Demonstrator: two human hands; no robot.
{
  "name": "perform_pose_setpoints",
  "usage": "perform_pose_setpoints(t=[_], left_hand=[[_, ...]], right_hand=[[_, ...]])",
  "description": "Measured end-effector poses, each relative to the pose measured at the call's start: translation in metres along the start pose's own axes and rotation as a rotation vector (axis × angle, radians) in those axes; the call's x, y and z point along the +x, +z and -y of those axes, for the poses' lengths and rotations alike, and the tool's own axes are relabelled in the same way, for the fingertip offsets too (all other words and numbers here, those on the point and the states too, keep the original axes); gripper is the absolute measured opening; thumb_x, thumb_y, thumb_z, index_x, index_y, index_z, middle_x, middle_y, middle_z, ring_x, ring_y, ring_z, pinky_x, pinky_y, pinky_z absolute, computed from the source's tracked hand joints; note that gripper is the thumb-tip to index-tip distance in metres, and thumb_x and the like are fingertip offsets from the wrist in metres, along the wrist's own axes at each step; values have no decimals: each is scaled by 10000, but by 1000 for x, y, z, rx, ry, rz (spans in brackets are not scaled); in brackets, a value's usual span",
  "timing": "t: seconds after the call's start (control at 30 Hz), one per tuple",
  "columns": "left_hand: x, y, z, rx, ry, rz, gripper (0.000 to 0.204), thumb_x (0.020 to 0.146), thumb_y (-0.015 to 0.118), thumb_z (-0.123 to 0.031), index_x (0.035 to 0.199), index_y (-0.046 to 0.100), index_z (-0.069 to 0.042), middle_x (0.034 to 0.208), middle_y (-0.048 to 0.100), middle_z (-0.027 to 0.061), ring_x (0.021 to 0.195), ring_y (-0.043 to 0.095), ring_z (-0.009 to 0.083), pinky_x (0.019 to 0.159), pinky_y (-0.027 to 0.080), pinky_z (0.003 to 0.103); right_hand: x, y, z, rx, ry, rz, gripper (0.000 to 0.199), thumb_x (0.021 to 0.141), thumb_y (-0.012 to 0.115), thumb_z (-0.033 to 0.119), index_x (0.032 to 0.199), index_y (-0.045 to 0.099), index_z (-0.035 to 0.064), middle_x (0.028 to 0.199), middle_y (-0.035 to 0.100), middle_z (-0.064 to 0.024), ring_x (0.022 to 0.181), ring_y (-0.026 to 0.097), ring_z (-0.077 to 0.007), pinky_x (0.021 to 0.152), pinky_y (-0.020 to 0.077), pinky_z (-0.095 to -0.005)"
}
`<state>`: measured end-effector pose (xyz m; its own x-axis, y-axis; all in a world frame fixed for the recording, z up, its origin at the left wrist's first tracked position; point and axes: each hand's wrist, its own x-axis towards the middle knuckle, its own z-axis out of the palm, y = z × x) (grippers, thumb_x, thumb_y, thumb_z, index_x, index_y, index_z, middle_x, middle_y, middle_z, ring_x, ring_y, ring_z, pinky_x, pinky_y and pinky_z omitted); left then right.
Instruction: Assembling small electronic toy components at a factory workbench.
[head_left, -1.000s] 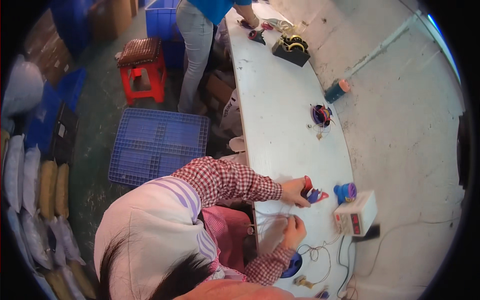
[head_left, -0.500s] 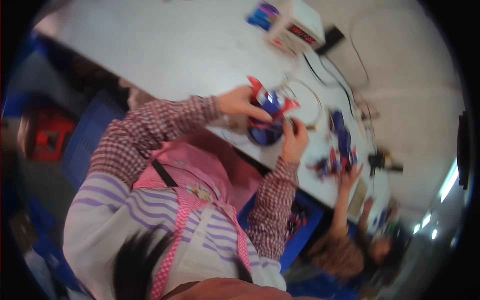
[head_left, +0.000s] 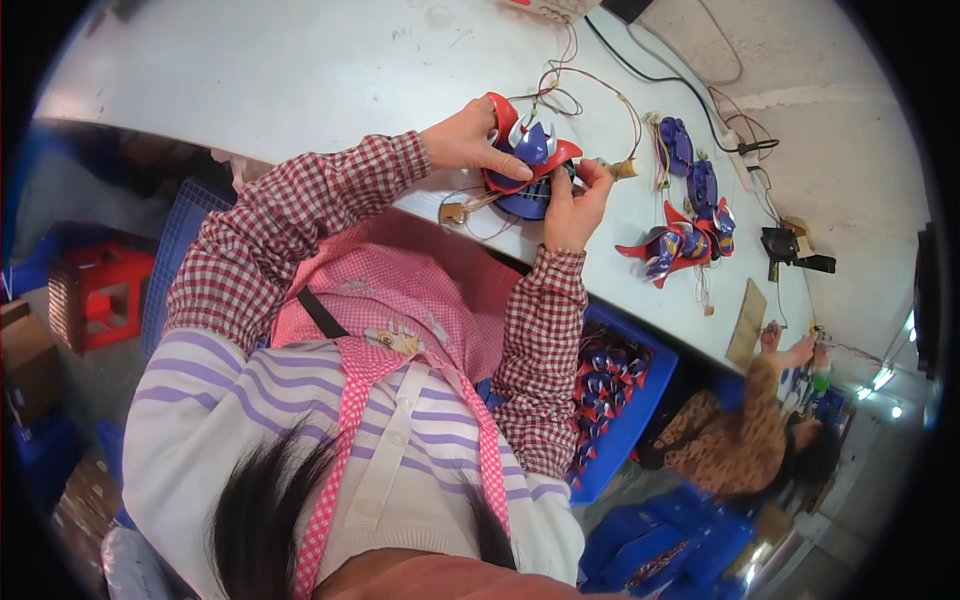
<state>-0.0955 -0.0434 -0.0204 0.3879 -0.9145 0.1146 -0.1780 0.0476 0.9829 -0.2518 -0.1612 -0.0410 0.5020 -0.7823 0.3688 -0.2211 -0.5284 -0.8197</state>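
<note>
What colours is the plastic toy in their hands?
Red, blue and silver plastic toy, seen from the head view.

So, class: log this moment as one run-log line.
left hand: grips toy shell | right hand: pinches its lower edge | wires: attached | table

A long white table [head_left: 300, 70] is stretching across the room. Red and blue toy parts [head_left: 685, 235] are lying on it beside thin wires [head_left: 600, 85], and a black cable [head_left: 690, 80] is running across it. A brown card [head_left: 745, 325] is sitting near the edge
</note>
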Motion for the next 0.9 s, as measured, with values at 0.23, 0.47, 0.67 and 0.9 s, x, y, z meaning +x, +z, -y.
perform_pose_setpoints(t=[0.23, 0.47, 0.67, 0.9], left_hand=[[-19, -28, -14, -503, -276, 2, 515, 718, 764, -207, 1126, 541, 16, 996, 641, 124, 865, 625, 177, 787, 510, 249], [-55, -59, -27, -709, -206, -201, 573, 729, 748, -225, 1173, 499, 39, 1065, 605, 149, 893, 603, 198, 824, 497, 283], [-109, -178, -9, -697, -104, -607, 557, 775, 700, -178, 1222, 457, 47, 1114, 579, 162, 974, 588, 193, 867, 486, 295], [-124, -378, 51, -8, -244, -1108, 793, 708, 761, -375, 1238, 388, 81, 1139, 549, 191, 958, 586, 218, 837, 486, 295]], right_hand=[[17, 16, 48, 165, 114, 116, 257, 819, 639, 119, 1032, 553, 2, 950, 593, -104, 849, 547, -176, 744, 469, -267], [22, 47, 83, 321, 70, 361, 371, 871, 602, 191, 1179, 514, 4, 1085, 567, -121, 947, 530, -191, 801, 461, -280], [-4, 48, 34, -91, -138, 443, 393, 829, 626, 230, 1142, 527, 13, 1096, 528, -151, 1019, 479, -264, 884, 408, -357], [-34, 64, 41, -317, -430, 333, 194, 798, 583, 120, 956, 558, 10, 963, 496, -121, 913, 437, -274, 844, 370, -369]])
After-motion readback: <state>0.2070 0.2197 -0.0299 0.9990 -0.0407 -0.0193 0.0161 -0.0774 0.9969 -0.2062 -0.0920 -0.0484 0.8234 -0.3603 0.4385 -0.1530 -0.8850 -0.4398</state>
